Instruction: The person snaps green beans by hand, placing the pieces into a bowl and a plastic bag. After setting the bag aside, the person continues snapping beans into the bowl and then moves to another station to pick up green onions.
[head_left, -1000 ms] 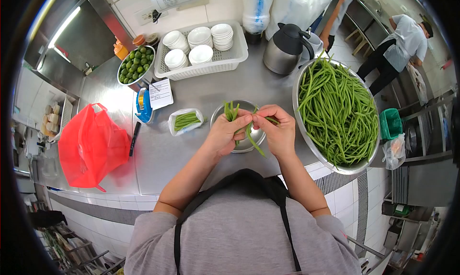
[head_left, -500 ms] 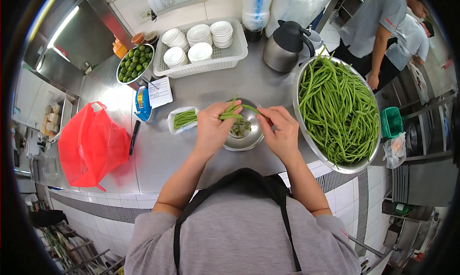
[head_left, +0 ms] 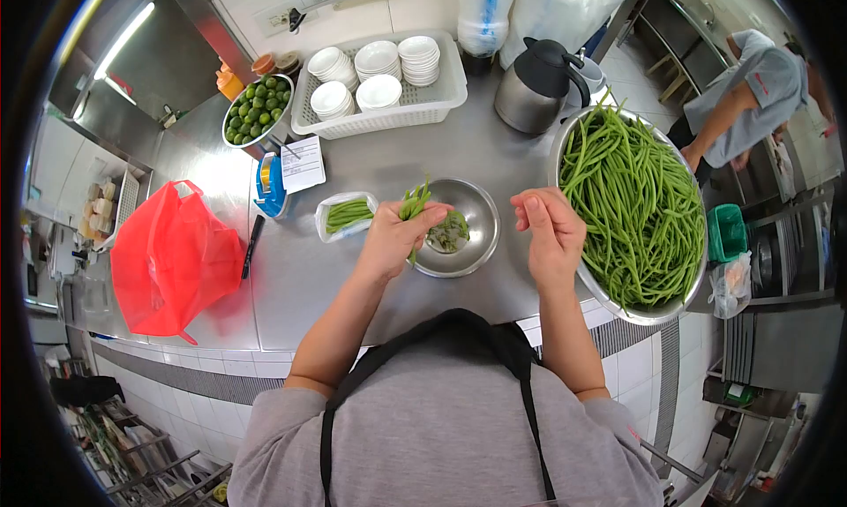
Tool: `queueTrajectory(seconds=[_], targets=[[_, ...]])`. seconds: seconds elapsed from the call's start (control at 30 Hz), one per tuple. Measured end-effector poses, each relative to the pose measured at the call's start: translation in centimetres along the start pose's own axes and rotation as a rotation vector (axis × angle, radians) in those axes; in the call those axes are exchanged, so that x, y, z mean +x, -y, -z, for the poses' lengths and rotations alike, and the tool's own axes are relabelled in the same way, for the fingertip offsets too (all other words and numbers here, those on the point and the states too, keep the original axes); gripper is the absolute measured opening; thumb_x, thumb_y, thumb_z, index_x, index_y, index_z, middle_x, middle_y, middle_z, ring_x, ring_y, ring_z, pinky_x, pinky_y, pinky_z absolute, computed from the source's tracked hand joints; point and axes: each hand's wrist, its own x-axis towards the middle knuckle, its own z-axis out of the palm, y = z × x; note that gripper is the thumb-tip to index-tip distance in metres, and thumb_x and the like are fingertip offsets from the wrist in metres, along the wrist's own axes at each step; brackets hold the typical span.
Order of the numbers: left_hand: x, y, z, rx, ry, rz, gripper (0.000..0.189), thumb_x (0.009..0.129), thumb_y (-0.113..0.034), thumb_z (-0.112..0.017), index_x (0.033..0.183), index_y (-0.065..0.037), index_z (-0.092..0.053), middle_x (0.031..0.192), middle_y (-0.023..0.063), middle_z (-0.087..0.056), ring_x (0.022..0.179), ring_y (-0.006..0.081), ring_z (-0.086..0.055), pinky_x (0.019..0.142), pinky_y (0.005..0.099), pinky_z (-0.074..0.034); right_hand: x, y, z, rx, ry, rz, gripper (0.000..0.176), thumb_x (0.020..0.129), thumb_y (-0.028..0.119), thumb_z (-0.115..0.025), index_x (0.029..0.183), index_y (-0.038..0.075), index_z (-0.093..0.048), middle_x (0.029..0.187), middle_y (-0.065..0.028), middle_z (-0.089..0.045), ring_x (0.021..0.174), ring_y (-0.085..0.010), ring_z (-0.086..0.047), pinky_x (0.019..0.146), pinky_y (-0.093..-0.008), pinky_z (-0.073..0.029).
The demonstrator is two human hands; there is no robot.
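My left hand is closed round a small bunch of green beans, over the left side of a small steel bowl. Green bean trimmings lie inside that bowl. Between the small bowl and the big one is my right hand, its fingers curled with the thumb against them; whether anything is pinched there I cannot make out. Just right of it, a large steel bowl is heaped with long green beans. Left of my left hand sits a white plastic-lined container with green bean pieces.
Behind are a white basket of stacked small dishes, a bowl of green citrus and a steel jug. A blue tape dispenser, black pen and red bag lie left. A co-worker bends at far right.
My right hand has moved right, away from the beans in my left hand and toward the large bowl. My left hand still grips its bunch. At far right, the people have shifted.
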Motion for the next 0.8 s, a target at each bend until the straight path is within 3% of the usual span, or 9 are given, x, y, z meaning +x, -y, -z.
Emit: queueTrajectory(seconds=[0.1,0.17,0.23,0.33,0.57,0.63,0.67,0.73,0.8], targets=[[-0.2,0.2,0.2,0.17,0.034,-0.004,0.018,0.08,-0.016,-0.065,0.086,0.001,-0.068,0.05,-0.0077,-0.042,0.045,0.0021,-0.034,0.039,0.0209,-0.023,0.6,1.0,-0.8,-0.308,0.144,0.387,0.01,0.08,0.006,-0.06,0.088,0.005,-0.067,0.08,-0.0076,-0.058,0.062,-0.0143,-0.055,0.054,-0.0226,-0.043],[-0.4,-0.4,0.3,0.233,0.084,0.055,0.018,0.08,-0.018,-0.066,0.085,0.0,-0.069,0.05,-0.0075,-0.042,0.045,0.002,-0.034,0.039,0.021,-0.023,0.7,1.1,-1.2,-0.389,0.251,0.377,0.018,0.075,0.007,-0.064,0.092,0.008,-0.067,0.088,-0.006,-0.058,0.072,-0.0169,-0.058,0.06,-0.0268,-0.046],[-0.5,-1.0,0.2,0.29,0.135,0.108,0.019,0.079,-0.019,-0.067,0.085,-0.001,-0.069,0.05,-0.0072,-0.043,0.045,0.0019,-0.034,0.04,0.021,-0.023,1.3,0.2,-1.4,-0.694,0.357,0.684,0.028,0.068,0.009,-0.065,0.097,0.01,-0.065,0.095,-0.005,-0.057,0.079,-0.02,-0.056,0.067,-0.0311,-0.045],[-1.0,-1.3,0.4,0.349,0.168,0.087,0.019,0.078,-0.021,-0.068,0.085,-0.004,-0.07,0.049,-0.0061,-0.044,0.044,0.0022,-0.034,0.04,0.0213,-0.024,1.7,-0.1,-1.3,-0.897,0.444,0.697,0.029,0.065,0.014,-0.064,0.094,0.011,-0.061,0.096,-0.0044,-0.055,0.084,-0.0215,-0.054,0.072,-0.0337,-0.043],[-1.3,-1.9,0.5,0.41,0.185,0.106,0.018,0.08,-0.022,-0.066,0.086,-0.006,-0.07,0.05,-0.0067,-0.044,0.045,0.0025,-0.033,0.041,0.0211,-0.025,1.4,-1.2,-1.9,-0.764,0.527,0.582,0.012,0.073,0.007,-0.061,0.084,0.006,-0.056,0.087,-0.0051,-0.055,0.079,-0.0225,-0.054,0.068,-0.0319,-0.043],[-1.2,-1.9,0.5,0.369,0.19,0.124,0.019,0.08,-0.025,-0.067,0.085,-0.007,-0.071,0.051,-0.0072,-0.043,0.047,0.0021,-0.032,0.042,0.0214,-0.025,0.9,-1.2,-2.4,-0.301,0.342,0.328,0.011,0.075,0.001,-0.059,0.085,0.003,-0.056,0.081,-0.0071,-0.055,0.07,-0.022,-0.054,0.061,-0.0295,-0.044],[-1.0,-1.5,0.8,0.265,0.188,0.127,0.02,0.081,-0.023,-0.066,0.089,-0.006,-0.07,0.054,-0.0058,-0.047,0.048,0.002,-0.034,0.043,0.0205,-0.026,0.9,-1.4,-2.3,-0.301,0.341,0.324,0.011,0.075,0.001,-0.059,0.085,0.003,-0.056,0.081,-0.0071,-0.055,0.07,-0.022,-0.054,0.061,-0.0295,-0.044],[-0.4,-0.3,1.2,0.161,0.183,0.133,0.022,0.082,-0.022,-0.065,0.093,-0.004,-0.068,0.058,-0.0044,-0.05,0.05,0.002,-0.036,0.044,0.0195,-0.027,1.2,-2.0,-1.6,-0.104,0.167,0.074,0.012,0.076,-0.001,-0.06,0.086,0.002,-0.056,0.078,-0.0085,-0.055,0.062,-0.0198,-0.053,0.057,-0.0272,-0.044],[0.3,0.8,1.5,-0.093,0.095,0.079,0.028,0.086,-0.017,-0.059,0.108,0.0,-0.06,0.074,0.001,-0.06,0.059,0.0034,-0.047,0.051,0.0182,-0.035,1.0,-1.9,-1.1,-0.228,0.27,0.059,0.011,0.075,0.0,-0.06,0.086,0.003,-0.058,0.077,-0.0084,-0.055,0.061,-0.0186,-0.054,0.057,-0.0271,-0.044]])
